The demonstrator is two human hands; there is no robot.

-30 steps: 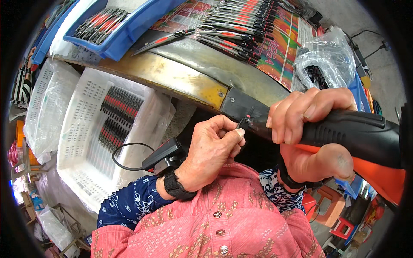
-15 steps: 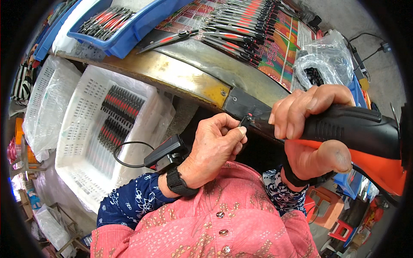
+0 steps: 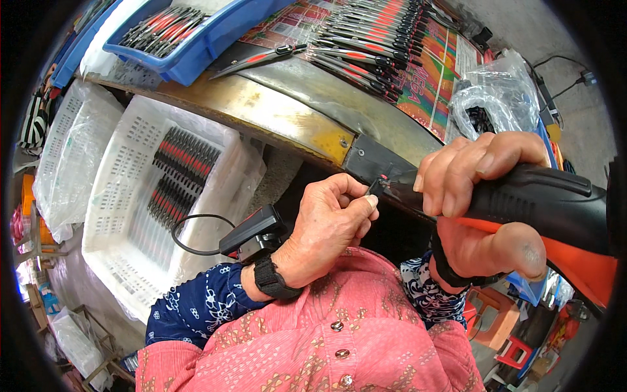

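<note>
My left hand (image 3: pixel 336 215) is closed in a pinch on a small black part (image 3: pixel 375 189), mostly hidden by the fingers, with a bit of red at its far end. My right hand (image 3: pixel 486 196) wraps round a black and orange power tool (image 3: pixel 542 202), thumb underneath. Its narrow front end points left and meets the small part, or lies very close to it; I cannot tell which. Both hands are just in front of the metal bench edge, beside a dark bracket (image 3: pixel 379 163). A black strap device (image 3: pixel 255 238) is on my left wrist.
On the bench (image 3: pixel 281 104) lie rows of slim pen-like pieces (image 3: pixel 372 46), black and grey with red inserts, one piece (image 3: pixel 258 62) apart. A blue bin (image 3: pixel 189 62) and a white crate (image 3: pixel 108 215) hold more. A clear plastic bag (image 3: pixel 509 91) sits at the right.
My right hand and the tool have shifted slightly right and down. The left hand keeps its pinch with barely any movement.
</note>
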